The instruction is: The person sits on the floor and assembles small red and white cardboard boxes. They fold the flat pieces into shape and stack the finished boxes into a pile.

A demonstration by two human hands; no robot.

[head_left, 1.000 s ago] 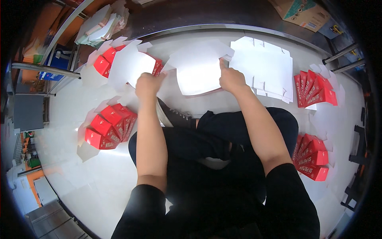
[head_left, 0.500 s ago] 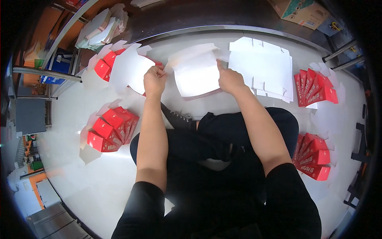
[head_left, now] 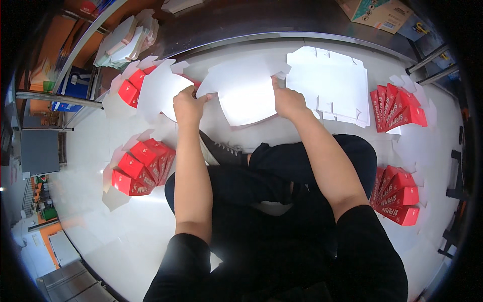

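Note:
A white card box blank lies on the floor in front of me, with tapered flaps along its far end. My left hand is closed at its left flap, the thumb against the flap's corner. At the right flap, my right hand has its index fingertip on the fold and the other fingers curled in. Left of my left hand lies another white blank, partly covering red folded boxes. A flat stack of white blanks is just right of my right hand.
Fanned groups of red boxes stand on the floor at the left, right and lower right. Beyond the blanks runs a dark metal shelf, bearing a cardboard carton and a pile of card pieces. My crossed legs are close below.
The far flaps of the middle blank have spread wider and flatter. My left hand has shifted slightly left and nearer me, while my right hand has barely moved.

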